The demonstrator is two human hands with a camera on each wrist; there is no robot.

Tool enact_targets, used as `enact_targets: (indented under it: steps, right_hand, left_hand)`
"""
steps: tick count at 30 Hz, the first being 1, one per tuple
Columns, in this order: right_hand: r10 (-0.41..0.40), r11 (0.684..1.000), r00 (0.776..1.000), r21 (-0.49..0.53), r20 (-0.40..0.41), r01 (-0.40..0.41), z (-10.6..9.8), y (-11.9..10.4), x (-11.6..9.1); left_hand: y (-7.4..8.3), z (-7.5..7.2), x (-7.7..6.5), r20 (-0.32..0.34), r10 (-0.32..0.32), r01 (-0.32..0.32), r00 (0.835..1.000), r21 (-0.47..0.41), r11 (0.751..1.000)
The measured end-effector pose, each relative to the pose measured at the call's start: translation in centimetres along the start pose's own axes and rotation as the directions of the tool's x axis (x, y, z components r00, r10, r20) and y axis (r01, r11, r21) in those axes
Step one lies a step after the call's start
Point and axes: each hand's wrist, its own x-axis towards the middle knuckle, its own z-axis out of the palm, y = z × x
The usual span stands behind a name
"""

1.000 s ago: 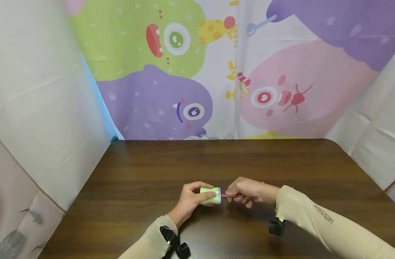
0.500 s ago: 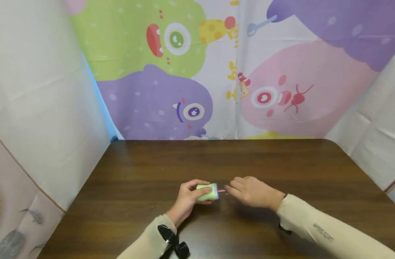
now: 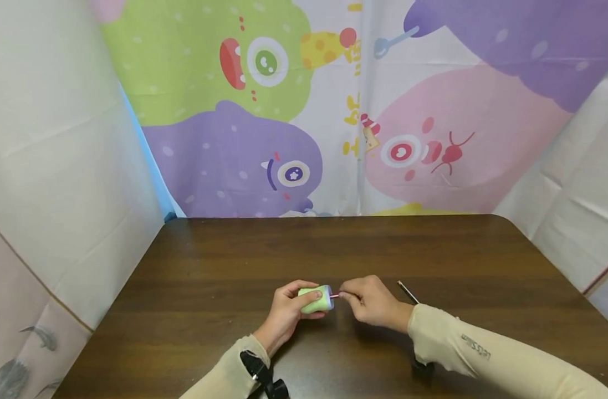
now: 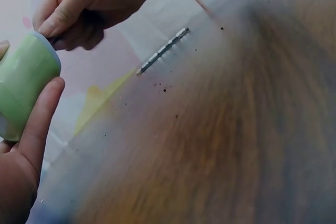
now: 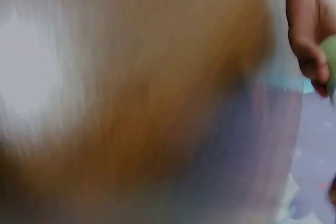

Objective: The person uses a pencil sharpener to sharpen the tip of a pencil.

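In the head view my left hand (image 3: 282, 313) grips a small light-green barrel-shaped pencil sharpener (image 3: 316, 305) with a lavender rim. Thumb and fingers wrap its sides, and the rim end faces right. A thin reddish pencil (image 3: 335, 295) sticks out of that end, and my right hand (image 3: 376, 302) pinches it close to the rim. Most of this pencil is hidden by the fingers. The left wrist view shows the sharpener (image 4: 31, 80) upright-tilted at the left edge, with the right hand (image 4: 86, 6) at its rim. Only part of the sharpener (image 5: 330, 64) appears in the right wrist view.
A second pencil (image 3: 407, 291), dark and silvery with a pointed tip, lies on the brown wooden table (image 3: 224, 255) behind my right wrist. A cartoon-printed cloth (image 3: 264, 144) hangs beyond the table's far edge, and pale cloths hang at both sides.
My right hand has rotated back and forth at the pencil, turning over and shifting slightly. The left hand with the sharpener has drifted a little left. The loose pencil shows more plainly now.
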Motion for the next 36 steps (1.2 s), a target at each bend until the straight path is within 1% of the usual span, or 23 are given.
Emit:
enact_targets:
  steps: [2,3,4,6,8,9,10,11,12,13,15,17,18,19,20,21,22,23,25,27,28,31,36]
  right_hand:
    - [0.254,0.95,0.964,0.167,0.075,-0.263,-0.1,-0.7,0.3]
    - [0.382,0.874,0.912,0.262,0.148,-0.409,-0.3,-1.0,0.5]
    - [0.494,0.762,0.838,0.348,0.233,-0.546,-0.4,-1.3,0.7]
    - [0.636,0.47,0.647,0.454,0.42,-0.757,-0.9,-1.4,1.2]
    - [0.681,0.2,0.457,0.455,0.572,-0.868,-1.3,-1.3,1.5]
    - [0.679,0.107,0.384,0.433,0.626,-0.895,-1.4,-1.2,1.5]
    - [0.67,0.076,0.348,0.406,0.656,-0.911,-1.6,-1.1,1.6]
    - [0.664,0.078,0.337,0.386,0.668,-0.919,-1.7,-1.0,1.6]
    - [0.661,0.124,0.353,0.368,0.662,-0.922,-1.8,-1.0,1.6]
    - [0.66,0.202,0.389,0.347,0.642,-0.916,-1.9,-1.0,1.6]
    - [0.628,0.469,0.534,0.272,0.567,-0.84,-2.1,-1.1,1.6]
    - [0.534,0.756,0.698,0.1,0.478,-0.647,-2.5,-1.2,1.4]
    - [0.449,0.87,0.779,-0.015,0.438,-0.493,-2.7,-1.2,1.3]
    - [0.342,0.939,0.847,-0.124,0.407,-0.32,-3.0,-1.1,1.2]
    - [0.215,0.966,0.899,-0.22,0.381,-0.138,-3.3,-1.0,1.1]
    - [0.088,0.956,0.924,-0.293,0.371,0.027,-3.5,-0.8,1.0]
    - [-0.038,0.918,0.929,-0.355,0.369,0.178,-3.7,-0.6,0.9]
    - [-0.16,0.86,0.916,-0.403,0.368,0.312,-3.9,-0.2,0.8]
    - [-0.347,0.728,0.861,-0.472,0.372,0.497,-4.0,0.5,0.6]
    - [-0.46,0.627,0.811,-0.514,0.362,0.585,-3.8,1.2,0.4]
    - [-0.495,0.604,0.795,-0.519,0.35,0.605,-3.6,1.5,0.4]
    - [-0.554,0.615,0.787,-0.504,0.273,0.607,-2.9,2.1,0.1]
    - [-0.511,0.766,0.856,-0.41,0.077,0.494,-1.4,2.2,-0.4]
  left_hand:
    - [0.0,-0.1,0.0,0.003,0.008,-0.008,1.0,0.018,1.0]
    - [0.0,-0.1,0.0,0.006,0.014,-0.014,1.0,0.028,1.0]
    - [0.1,-0.1,-0.1,0.012,0.022,-0.022,1.0,0.041,0.999]
    - [0.1,0.0,0.0,0.024,0.033,-0.034,0.999,0.071,0.997]
    - [0.1,0.1,0.0,0.038,0.032,-0.036,0.999,0.102,0.994]
    - [0.1,0.1,0.0,0.041,0.028,-0.033,0.999,0.115,0.993]
    - [0.0,0.1,0.0,0.042,0.026,-0.031,0.999,0.126,0.992]
    - [0.0,0.1,0.0,0.038,0.022,-0.026,0.999,0.13,0.991]
    - [-0.1,0.1,0.0,0.033,0.017,-0.022,0.999,0.131,0.991]
    - [-0.1,0.0,0.0,0.025,0.014,-0.017,1.0,0.129,0.992]
    - [-0.2,-0.1,0.0,0.008,0.015,-0.016,1.0,0.121,0.993]
    - [-0.2,-0.2,0.0,0.0,0.011,-0.011,1.0,0.112,0.994]
    - [-0.2,-0.2,0.0,0.001,0.01,-0.01,1.0,0.109,0.994]
    - [-0.2,-0.2,0.0,0.003,0.009,-0.009,1.0,0.106,0.994]
    - [-0.2,-0.2,0.0,0.004,0.007,-0.008,1.0,0.101,0.995]
    - [-0.2,-0.2,0.1,0.005,0.006,-0.006,1.0,0.096,0.995]
    - [-0.1,-0.2,0.1,0.003,0.007,-0.007,1.0,0.091,0.996]
    - [-0.1,-0.2,0.1,-0.002,0.007,-0.007,1.0,0.085,0.996]
    - [0.0,-0.1,0.2,-0.011,0.008,-0.007,1.0,0.07,0.998]
    - [0.0,-0.1,0.2,-0.01,0.005,-0.004,1.0,0.058,0.998]
    - [0.0,-0.1,0.2,-0.008,0.001,0.0,1.0,0.049,0.999]
    - [0.0,-0.2,0.0,0.01,-0.012,0.012,1.0,0.02,1.0]
    - [-0.2,-0.1,-0.1,0.038,-0.017,0.017,0.999,-0.011,1.0]
